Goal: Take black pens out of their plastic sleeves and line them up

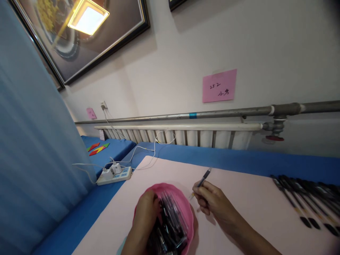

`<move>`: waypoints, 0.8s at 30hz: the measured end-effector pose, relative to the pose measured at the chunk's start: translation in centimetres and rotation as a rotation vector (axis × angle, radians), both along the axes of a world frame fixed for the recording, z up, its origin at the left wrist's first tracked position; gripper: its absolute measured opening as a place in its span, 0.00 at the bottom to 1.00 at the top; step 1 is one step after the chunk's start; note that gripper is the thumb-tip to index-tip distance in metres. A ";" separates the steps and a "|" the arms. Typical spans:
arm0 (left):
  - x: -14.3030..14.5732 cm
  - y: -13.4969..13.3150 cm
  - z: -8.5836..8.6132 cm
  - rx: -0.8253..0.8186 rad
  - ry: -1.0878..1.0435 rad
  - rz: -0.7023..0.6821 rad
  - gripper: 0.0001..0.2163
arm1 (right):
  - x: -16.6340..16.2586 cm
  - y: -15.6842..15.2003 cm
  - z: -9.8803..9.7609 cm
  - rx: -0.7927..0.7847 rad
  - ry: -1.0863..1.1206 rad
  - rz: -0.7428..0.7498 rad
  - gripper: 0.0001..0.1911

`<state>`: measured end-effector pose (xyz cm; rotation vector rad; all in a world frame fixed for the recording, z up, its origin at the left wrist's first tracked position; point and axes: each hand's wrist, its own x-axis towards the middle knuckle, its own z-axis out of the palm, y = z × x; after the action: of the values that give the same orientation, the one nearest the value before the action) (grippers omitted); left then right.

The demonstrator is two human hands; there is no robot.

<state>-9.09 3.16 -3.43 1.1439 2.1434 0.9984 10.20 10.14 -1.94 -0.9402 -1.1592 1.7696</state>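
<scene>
A pink bowl (183, 202) full of several black pens sits on the pale pink sheet (249, 205) in front of me. My left hand (145, 216) reaches into the bowl, fingers curled among the pens; what they grip is hidden. My right hand (211, 200) is just right of the bowl, closed in a pinch on a single black pen (204, 180) that points up and away, its pale tip down by my thumb.
A row of several black pens (305, 202) lies at the right edge of the sheet. A white power strip (114, 176) with plugs and cables rests on the blue table cover (239, 159). Behind are a radiator (183, 136), a pipe and a pink wall note (219, 86). A blue curtain hangs on the left.
</scene>
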 end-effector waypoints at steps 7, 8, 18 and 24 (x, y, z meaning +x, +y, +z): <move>1.4 -0.3 0.7 0.120 -0.693 -0.068 0.08 | -0.7 -1.0 0.7 0.034 0.009 0.052 0.04; 1.5 -0.4 0.8 0.157 -0.832 -0.070 0.09 | -0.9 -1.2 0.8 0.039 0.016 0.060 0.04; 3.1 -1.1 2.1 0.282 -1.210 -0.067 0.06 | -1.5 -2.3 0.7 0.105 0.098 0.062 0.06; 3.8 -1.2 2.3 0.265 -1.224 -0.092 0.07 | -1.5 -2.2 0.5 0.119 0.094 0.039 0.08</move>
<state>-5.29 1.98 -1.13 0.4496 0.9861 1.4372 8.68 7.90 -1.44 -0.7603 -1.2157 1.7361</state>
